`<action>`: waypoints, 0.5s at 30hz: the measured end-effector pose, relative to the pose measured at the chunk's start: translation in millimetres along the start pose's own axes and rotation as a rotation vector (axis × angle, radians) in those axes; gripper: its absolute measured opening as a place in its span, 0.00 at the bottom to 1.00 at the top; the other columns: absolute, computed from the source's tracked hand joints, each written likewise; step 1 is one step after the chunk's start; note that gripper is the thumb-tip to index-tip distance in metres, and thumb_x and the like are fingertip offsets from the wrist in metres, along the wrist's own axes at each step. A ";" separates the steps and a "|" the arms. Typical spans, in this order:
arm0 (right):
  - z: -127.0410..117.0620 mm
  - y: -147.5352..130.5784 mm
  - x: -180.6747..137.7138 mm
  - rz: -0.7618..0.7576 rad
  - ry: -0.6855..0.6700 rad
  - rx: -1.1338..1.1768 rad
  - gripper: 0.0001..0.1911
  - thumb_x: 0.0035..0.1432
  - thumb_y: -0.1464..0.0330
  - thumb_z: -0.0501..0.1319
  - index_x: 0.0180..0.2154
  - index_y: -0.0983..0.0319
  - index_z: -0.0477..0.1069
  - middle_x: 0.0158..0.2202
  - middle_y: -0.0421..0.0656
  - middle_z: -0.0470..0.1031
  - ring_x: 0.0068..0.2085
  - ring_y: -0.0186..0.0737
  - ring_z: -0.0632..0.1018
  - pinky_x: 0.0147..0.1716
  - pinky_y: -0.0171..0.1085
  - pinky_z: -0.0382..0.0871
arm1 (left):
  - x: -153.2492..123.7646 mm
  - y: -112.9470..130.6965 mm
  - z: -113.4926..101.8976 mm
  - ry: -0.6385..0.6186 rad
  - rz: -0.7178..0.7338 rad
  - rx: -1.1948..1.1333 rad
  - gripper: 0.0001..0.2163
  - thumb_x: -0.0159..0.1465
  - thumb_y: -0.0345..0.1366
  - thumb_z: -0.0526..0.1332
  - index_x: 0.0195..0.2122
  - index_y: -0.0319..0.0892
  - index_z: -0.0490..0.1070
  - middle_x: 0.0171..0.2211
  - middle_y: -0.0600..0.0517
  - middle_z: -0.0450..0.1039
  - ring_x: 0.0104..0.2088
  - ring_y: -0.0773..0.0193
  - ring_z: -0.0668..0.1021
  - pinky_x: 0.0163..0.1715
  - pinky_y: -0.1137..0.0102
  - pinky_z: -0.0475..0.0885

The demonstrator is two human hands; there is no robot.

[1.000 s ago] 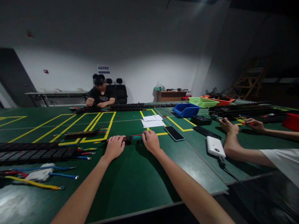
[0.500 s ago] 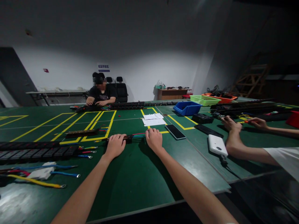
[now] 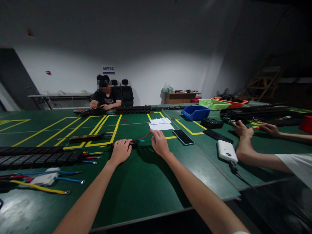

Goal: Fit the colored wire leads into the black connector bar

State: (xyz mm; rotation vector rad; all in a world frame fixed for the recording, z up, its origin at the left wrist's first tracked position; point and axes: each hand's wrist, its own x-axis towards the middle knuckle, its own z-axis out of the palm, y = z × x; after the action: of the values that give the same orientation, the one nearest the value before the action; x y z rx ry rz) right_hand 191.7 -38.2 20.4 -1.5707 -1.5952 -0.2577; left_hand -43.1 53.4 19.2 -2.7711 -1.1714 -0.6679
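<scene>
A dark bundle of wires in a black holder [image 3: 135,145] lies across the green table in front of me. My left hand [image 3: 122,151] presses down over its left part with the fingers closed round it. From the bundle's right end a red wire [image 3: 145,136] bends upward, and my right hand [image 3: 160,143] pinches its tip between thumb and forefinger. Green and blue wires [image 3: 145,141] run on straight below it, toward the right hand's palm. Where those wires end is hidden.
Black strips with coloured ring-terminal cables [image 3: 48,159] lie at left, with another wire bundle [image 3: 85,138] behind. White papers [image 3: 160,123], a phone [image 3: 183,137], a white power bank [image 3: 227,151] and a blue bin [image 3: 195,112] are to the right. A co-worker's hands [image 3: 243,129] work nearby; another person sits opposite.
My right hand has risen slightly, lifting the red wire away from the green and blue ones. My left hand stays on the bundle.
</scene>
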 end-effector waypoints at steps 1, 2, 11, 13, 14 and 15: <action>1.6 0.4 0.3 0.025 0.020 0.025 0.25 0.68 0.70 0.50 0.65 0.63 0.66 0.57 0.52 0.74 0.57 0.48 0.72 0.58 0.46 0.66 | 0.0 0.3 -0.3 -0.004 -0.002 -0.001 0.20 0.71 0.41 0.49 0.58 0.43 0.72 0.53 0.43 0.77 0.55 0.49 0.75 0.61 0.48 0.63; 3.9 2.1 0.6 0.078 0.040 0.049 0.25 0.69 0.68 0.51 0.64 0.64 0.66 0.54 0.52 0.76 0.54 0.48 0.74 0.56 0.45 0.68 | 0.0 0.6 -0.8 -0.010 -0.006 -0.004 0.20 0.71 0.41 0.49 0.58 0.43 0.72 0.53 0.43 0.77 0.55 0.49 0.75 0.62 0.48 0.63; 18.0 30.5 -0.1 0.480 -0.089 0.082 0.19 0.69 0.58 0.54 0.36 0.62 0.79 0.34 0.45 0.81 0.35 0.43 0.79 0.34 0.36 0.65 | -0.3 -1.6 0.7 0.000 0.006 -0.009 0.21 0.71 0.42 0.48 0.58 0.43 0.72 0.53 0.43 0.76 0.56 0.49 0.75 0.62 0.48 0.63; 18.3 29.0 -0.6 0.435 -0.057 0.090 0.18 0.69 0.59 0.54 0.39 0.62 0.78 0.35 0.45 0.81 0.36 0.42 0.78 0.35 0.36 0.66 | -0.3 -2.3 1.5 0.002 0.007 -0.012 0.20 0.71 0.42 0.48 0.58 0.44 0.72 0.54 0.43 0.76 0.57 0.50 0.75 0.63 0.48 0.62; 18.4 27.2 -0.9 0.392 -0.033 0.088 0.17 0.69 0.60 0.54 0.41 0.63 0.78 0.37 0.46 0.80 0.37 0.42 0.78 0.37 0.36 0.67 | -0.2 -2.4 1.5 -0.001 0.008 -0.016 0.20 0.71 0.42 0.48 0.58 0.44 0.72 0.54 0.43 0.76 0.57 0.50 0.75 0.63 0.48 0.62; 18.5 25.0 -1.1 0.338 -0.010 0.079 0.16 0.68 0.61 0.55 0.45 0.63 0.77 0.38 0.47 0.80 0.39 0.43 0.78 0.39 0.37 0.68 | -0.1 -2.3 1.4 -0.006 0.008 -0.018 0.20 0.71 0.42 0.48 0.58 0.44 0.72 0.54 0.43 0.76 0.57 0.50 0.75 0.63 0.48 0.62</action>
State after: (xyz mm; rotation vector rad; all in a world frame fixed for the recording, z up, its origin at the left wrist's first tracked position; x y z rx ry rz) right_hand 206.2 -21.9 -1.8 -1.7486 -1.3031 -0.0026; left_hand -44.3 55.3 17.6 -2.7924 -1.1612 -0.6731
